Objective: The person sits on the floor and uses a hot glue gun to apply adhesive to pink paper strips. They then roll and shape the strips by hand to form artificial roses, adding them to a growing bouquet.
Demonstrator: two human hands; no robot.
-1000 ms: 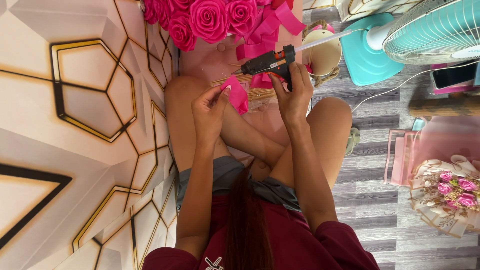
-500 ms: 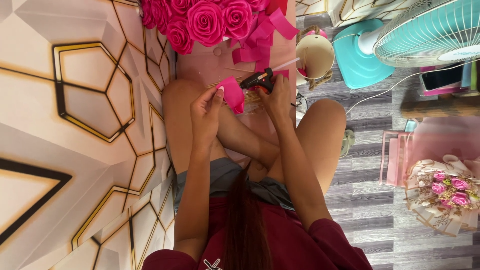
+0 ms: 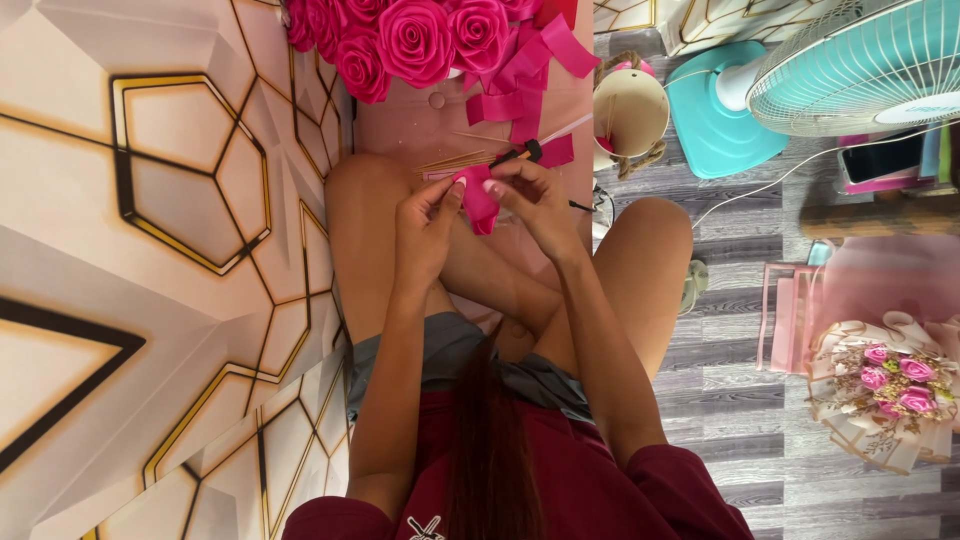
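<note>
A small folded piece of pink ribbon (image 3: 479, 203) is pinched between both my hands above my crossed legs. My left hand (image 3: 425, 218) grips its left side with thumb and fingers. My right hand (image 3: 537, 200) presses the ribbon from the right. The black and orange nozzle of a glue gun (image 3: 521, 154) shows just beyond my right fingers, with a white glue stick behind it; whether my right hand still holds it I cannot tell. Thin wooden sticks (image 3: 455, 161) lie on the pink board under my hands.
A cluster of pink ribbon roses (image 3: 415, 38) and loose ribbon strips (image 3: 528, 75) lie ahead. A cream bowl (image 3: 630, 110), a teal fan (image 3: 850, 60), a phone (image 3: 880, 160), pink paper sheets (image 3: 790, 318) and a wrapped bouquet (image 3: 890, 388) are to the right. A gold-lined wall panel (image 3: 150, 210) stands on the left.
My right hand lowered the glue gun from its raised position and came onto the ribbon. My left hand brought the pink piece in, and both hands now pinch it together.
</note>
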